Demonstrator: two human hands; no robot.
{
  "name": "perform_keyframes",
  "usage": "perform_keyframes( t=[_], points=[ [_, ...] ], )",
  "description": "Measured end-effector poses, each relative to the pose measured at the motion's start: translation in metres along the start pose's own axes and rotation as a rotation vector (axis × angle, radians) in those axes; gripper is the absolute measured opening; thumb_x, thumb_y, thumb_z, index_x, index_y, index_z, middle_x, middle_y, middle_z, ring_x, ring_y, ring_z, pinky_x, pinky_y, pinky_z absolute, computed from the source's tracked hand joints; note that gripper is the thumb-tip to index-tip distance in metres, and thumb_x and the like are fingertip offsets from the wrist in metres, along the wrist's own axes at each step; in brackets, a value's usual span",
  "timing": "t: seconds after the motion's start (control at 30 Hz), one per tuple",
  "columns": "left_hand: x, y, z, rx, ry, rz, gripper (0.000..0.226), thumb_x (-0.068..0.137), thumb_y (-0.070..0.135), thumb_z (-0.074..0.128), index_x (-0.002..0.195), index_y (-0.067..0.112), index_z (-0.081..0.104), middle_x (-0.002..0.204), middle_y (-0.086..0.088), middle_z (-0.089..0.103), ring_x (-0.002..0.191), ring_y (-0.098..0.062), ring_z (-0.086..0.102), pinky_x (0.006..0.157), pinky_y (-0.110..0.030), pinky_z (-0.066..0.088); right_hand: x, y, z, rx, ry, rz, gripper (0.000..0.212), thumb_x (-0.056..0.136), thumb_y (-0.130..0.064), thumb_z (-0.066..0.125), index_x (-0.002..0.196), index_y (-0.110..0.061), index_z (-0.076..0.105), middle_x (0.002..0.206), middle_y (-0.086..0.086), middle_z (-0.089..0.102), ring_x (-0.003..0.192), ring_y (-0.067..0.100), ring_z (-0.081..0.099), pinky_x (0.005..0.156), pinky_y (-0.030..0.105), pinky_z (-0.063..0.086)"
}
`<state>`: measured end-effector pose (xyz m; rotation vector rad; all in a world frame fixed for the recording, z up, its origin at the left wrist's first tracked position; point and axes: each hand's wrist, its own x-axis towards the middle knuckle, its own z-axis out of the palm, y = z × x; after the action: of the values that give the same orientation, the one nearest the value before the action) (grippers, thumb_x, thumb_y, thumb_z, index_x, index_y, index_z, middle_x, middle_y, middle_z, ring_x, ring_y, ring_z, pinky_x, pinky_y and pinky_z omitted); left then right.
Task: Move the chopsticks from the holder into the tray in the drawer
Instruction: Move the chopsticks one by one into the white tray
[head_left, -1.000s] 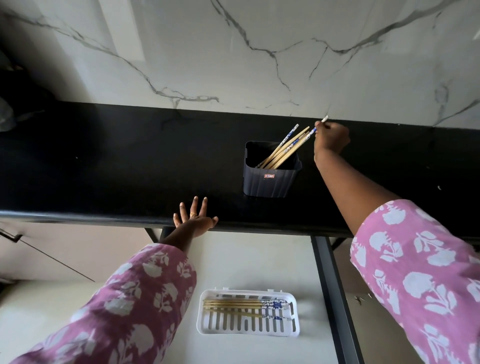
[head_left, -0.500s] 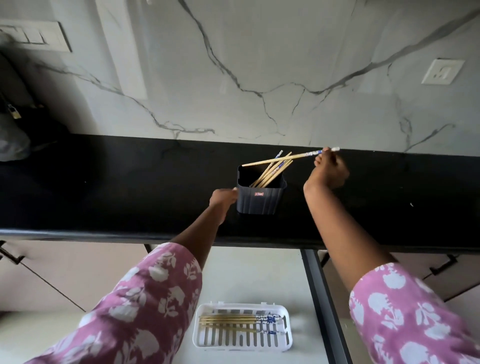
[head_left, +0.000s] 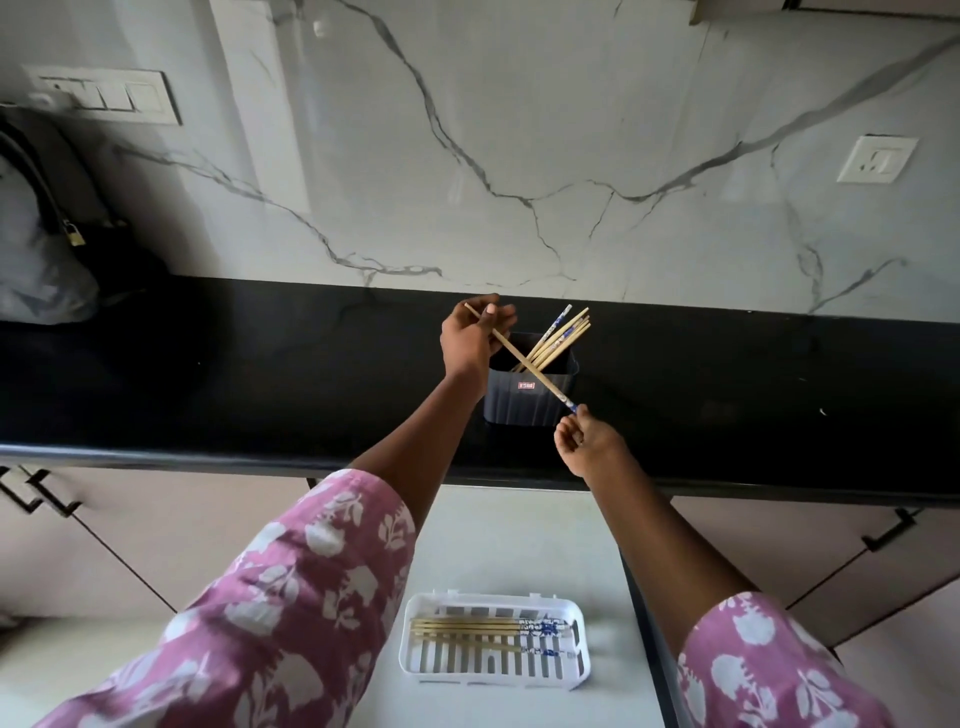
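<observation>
Head view: one chopstick (head_left: 506, 345) is held above the holder (head_left: 530, 402), pinched at its tip by the left hand (head_left: 475, 338) and at its patterned end by the right hand (head_left: 587, 441). It is judged light, stiff and slippery; a mid-shaft grip is advised.

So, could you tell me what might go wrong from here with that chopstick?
The held chopstick crosses over the holder and its leaning chopsticks; swinging it could snag them or tip the holder. The right hand pinches only its blue tip, so it may slip once the left hand lets go.
</observation>
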<state>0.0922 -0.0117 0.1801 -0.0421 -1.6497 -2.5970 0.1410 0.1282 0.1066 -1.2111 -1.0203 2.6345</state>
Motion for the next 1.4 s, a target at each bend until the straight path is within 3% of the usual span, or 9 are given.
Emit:
perform_keyframes(
  t=[0.07, 0.17, 0.27, 0.37, 0.5, 0.63, 0.77, 1.07, 1.4],
  points=[
    [-0.004, 0.002, -0.003, 0.077, -0.006, 0.026, 0.019, 0.096, 0.004, 0.046, 0.088, 0.016, 0.058, 0.084, -0.006, 0.067, 0.08, -0.014, 0.067, 0.081, -0.032, 0.053, -0.001, 0.003, 0.001, -0.452, 0.043, -0.13, 0.031, 0.092, -0.02, 0.061, 0.067, -0.003, 0.056, 0.062, 0.006, 0.05, 0.053, 0.014, 0.046, 0.053, 0.024, 0.043],
    [-0.011, 0.0, -0.01, 0.155, -0.019, 0.04, 0.018, 0.095, 0.0, 0.046, 0.09, 0.011, 0.058, 0.081, -0.007, 0.066, 0.077, -0.013, 0.067, 0.074, -0.028, 0.054, -0.005, 0.01, -0.003, -1.127, 0.105, -0.705, 0.034, 0.086, -0.026, 0.067, 0.077, 0.006, 0.068, 0.069, 0.018, 0.064, 0.062, 0.023, 0.057, 0.058, 0.022, 0.038],
    [-0.017, -0.007, -0.018, 0.201, -0.046, 0.029, 0.015, 0.095, -0.001, 0.046, 0.095, 0.007, 0.058, 0.08, -0.007, 0.066, 0.07, -0.009, 0.066, 0.063, -0.02, 0.053, -0.019, 0.015, 0.001, -1.322, -0.122, -1.08, 0.024, 0.085, -0.021, 0.068, 0.084, 0.002, 0.074, 0.073, 0.018, 0.072, 0.068, 0.025, 0.066, 0.055, 0.02, 0.037],
    [-0.021, -0.016, -0.024, 0.209, -0.045, -0.006, 0.018, 0.095, 0.0, 0.046, 0.088, 0.011, 0.059, 0.079, -0.007, 0.067, 0.067, -0.008, 0.066, 0.061, -0.018, 0.054, -0.022, 0.022, 0.006, -1.424, -0.257, -1.179, 0.018, 0.084, -0.017, 0.068, 0.09, -0.002, 0.075, 0.089, 0.017, 0.076, 0.084, 0.027, 0.07, 0.064, 0.026, 0.043],
    [-0.02, -0.03, -0.038, 0.231, -0.043, -0.072, 0.019, 0.095, 0.003, 0.048, 0.086, 0.014, 0.061, 0.08, -0.007, 0.069, 0.066, -0.007, 0.069, 0.061, -0.02, 0.056, -0.014, 0.036, 0.0, -1.5, -0.281, -1.141, 0.015, 0.084, -0.015, 0.068, 0.089, -0.003, 0.075, 0.086, 0.016, 0.076, 0.08, 0.027, 0.07, 0.059, 0.014, 0.029],
    [-0.014, -0.051, -0.064, 0.299, 0.039, -0.121, 0.017, 0.092, 0.025, 0.057, 0.1, 0.01, 0.062, 0.089, -0.011, 0.071, 0.074, -0.011, 0.071, 0.061, -0.018, 0.053, -0.002, 0.054, -0.015, -1.527, -0.298, -0.96, 0.013, 0.082, -0.014, 0.069, 0.09, -0.007, 0.076, 0.08, 0.016, 0.075, 0.075, 0.028, 0.069, 0.061, 0.018, 0.036],
    [-0.002, -0.071, -0.103, 0.472, 0.142, -0.247, 0.044, 0.097, 0.04, 0.044, 0.113, 0.004, 0.062, 0.113, -0.018, 0.066, 0.104, -0.027, 0.063, 0.098, -0.032, 0.044, 0.011, 0.078, -0.043, -1.559, -0.333, -0.823, 0.015, 0.08, -0.012, 0.071, 0.091, -0.005, 0.076, 0.084, 0.017, 0.075, 0.07, 0.019, 0.063, 0.059, 0.017, 0.033],
    [0.016, -0.123, -0.154, 1.481, -0.084, -0.678, 0.066, 0.097, 0.054, 0.023, 0.151, 0.019, 0.011, 0.159, -0.01, 0.002, 0.145, -0.036, -0.003, 0.115, -0.051, 0.002, 0.024, 0.136, -0.109, -1.764, -0.469, -0.554, 0.018, 0.086, -0.015, 0.065, 0.099, -0.008, 0.073, 0.1, 0.009, 0.075, 0.096, 0.023, 0.068, 0.083, 0.025, 0.049],
    [0.028, -0.151, -0.128, 1.519, 0.121, -0.758, 0.114, 0.074, 0.074, 0.051, 0.149, 0.014, -0.009, 0.152, -0.023, -0.023, 0.139, -0.046, -0.021, 0.112, -0.057, -0.004, 0.028, 0.186, -0.153, -2.317, -0.625, -0.52, 0.027, 0.082, 0.011, 0.042, 0.095, 0.003, 0.064, 0.105, 0.022, 0.066, 0.105, 0.036, 0.062, 0.08, 0.039, 0.052]
  ],
)
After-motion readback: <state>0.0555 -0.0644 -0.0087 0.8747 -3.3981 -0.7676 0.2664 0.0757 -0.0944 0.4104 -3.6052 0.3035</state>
